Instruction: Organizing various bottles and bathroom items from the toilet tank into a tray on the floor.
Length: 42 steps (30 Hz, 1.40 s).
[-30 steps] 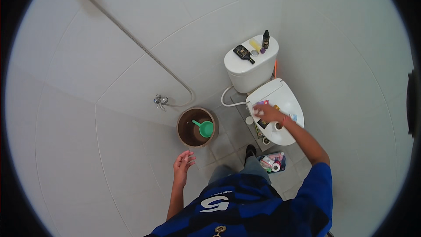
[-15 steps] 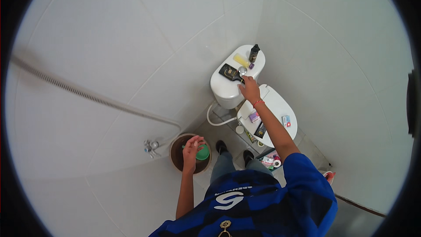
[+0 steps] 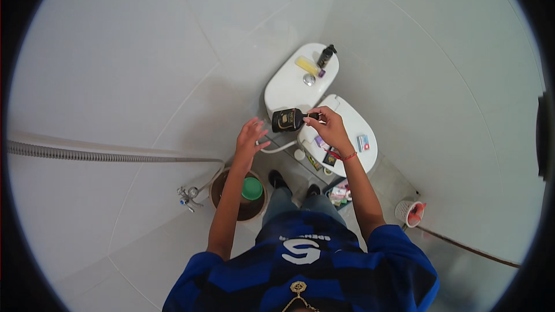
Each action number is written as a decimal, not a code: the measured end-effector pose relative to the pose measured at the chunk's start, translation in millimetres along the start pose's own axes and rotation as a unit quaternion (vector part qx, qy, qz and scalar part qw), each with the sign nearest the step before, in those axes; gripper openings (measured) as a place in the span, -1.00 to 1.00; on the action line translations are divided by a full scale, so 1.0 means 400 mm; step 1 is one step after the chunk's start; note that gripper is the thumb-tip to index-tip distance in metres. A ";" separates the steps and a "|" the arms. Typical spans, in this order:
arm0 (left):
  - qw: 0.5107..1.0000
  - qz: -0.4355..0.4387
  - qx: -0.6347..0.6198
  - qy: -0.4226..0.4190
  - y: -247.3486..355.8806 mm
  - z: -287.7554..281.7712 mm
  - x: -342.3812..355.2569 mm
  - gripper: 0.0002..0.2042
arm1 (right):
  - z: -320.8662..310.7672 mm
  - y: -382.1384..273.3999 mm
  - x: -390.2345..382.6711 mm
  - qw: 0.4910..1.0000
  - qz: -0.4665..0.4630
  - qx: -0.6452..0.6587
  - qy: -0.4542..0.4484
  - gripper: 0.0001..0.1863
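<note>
A black pump bottle (image 3: 285,121) hangs in the air, its base turned left, in front of the toilet tank (image 3: 283,84). My right hand (image 3: 329,127) is closed around its neck end. Just left of the bottle, my left hand (image 3: 251,138) is raised with its fingers spread and nothing in it. On the tank lid lie a yellow bottle (image 3: 306,66) with a purple cap and a second black pump bottle (image 3: 326,56), beside the round flush button (image 3: 309,80).
The closed toilet lid (image 3: 347,124) carries several small boxes, including a blue-and-white box (image 3: 363,143). A brown bucket (image 3: 260,208) holds a green dipper (image 3: 252,188), near a wall tap (image 3: 188,197). At right stands a white basket (image 3: 403,210). A crate of items (image 3: 339,193) sits by my feet.
My right hand has lifted the black bottle off the tank lid and brought it left and nearer. My left hand has moved up from over the bucket toward the bottle.
</note>
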<state>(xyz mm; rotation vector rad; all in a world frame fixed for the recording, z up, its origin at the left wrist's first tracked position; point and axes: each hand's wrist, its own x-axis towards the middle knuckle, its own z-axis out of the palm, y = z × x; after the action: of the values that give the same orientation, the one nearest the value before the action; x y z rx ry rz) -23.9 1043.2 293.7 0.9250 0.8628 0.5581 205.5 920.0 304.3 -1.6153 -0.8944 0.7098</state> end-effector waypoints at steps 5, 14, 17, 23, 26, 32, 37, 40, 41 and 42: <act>0.979 -0.083 0.000 -0.185 -0.038 0.065 -0.037 -0.55 | -0.084 -0.111 -0.099 0.990 0.040 0.101 -0.094 -0.78; 0.956 -0.056 -0.053 -0.285 -0.086 0.264 -0.250 -0.46 | -0.178 -0.129 -0.261 0.970 0.021 0.242 -0.008 -0.70; 0.961 0.018 -0.033 -0.274 -0.117 0.323 -0.295 -0.47 | -0.191 -0.139 -0.328 0.958 0.035 0.282 -0.024 -0.66; 0.972 0.095 -0.019 -0.215 -0.106 0.411 -0.433 -0.52 | -0.236 -0.140 -0.459 0.949 0.010 0.299 -0.096 -0.49; 0.974 0.147 0.019 -0.172 -0.140 0.418 -0.478 -0.54 | -0.238 -0.149 -0.495 0.939 0.009 0.329 -0.095 -0.47; 0.988 0.097 0.044 -0.109 -0.149 0.463 -0.602 -0.46 | -0.251 -0.142 -0.558 0.934 0.021 0.336 -0.124 -0.46; 0.984 0.151 0.068 -0.073 -0.184 0.473 -0.655 -0.48 | -0.261 -0.172 -0.612 0.935 0.032 0.329 -0.125 -0.45; 0.981 0.167 0.076 -0.069 -0.180 0.482 -0.687 -0.50 | -0.267 -0.193 -0.641 0.940 0.019 0.317 -0.126 -0.44; 0.980 0.171 0.079 -0.067 -0.178 0.484 -0.698 -0.50 | -0.270 -0.200 -0.652 0.942 0.016 0.309 -0.129 -0.44; 0.979 0.172 0.080 -0.071 -0.177 0.482 -0.706 -0.50 | -0.271 -0.206 -0.662 0.943 0.014 0.308 -0.125 -0.44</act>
<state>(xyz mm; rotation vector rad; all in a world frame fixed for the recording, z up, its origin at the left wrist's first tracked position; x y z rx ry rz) -15.1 712.6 405.4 1.2585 0.6262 0.7173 137.7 648.6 406.4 -0.9941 -0.7269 1.1049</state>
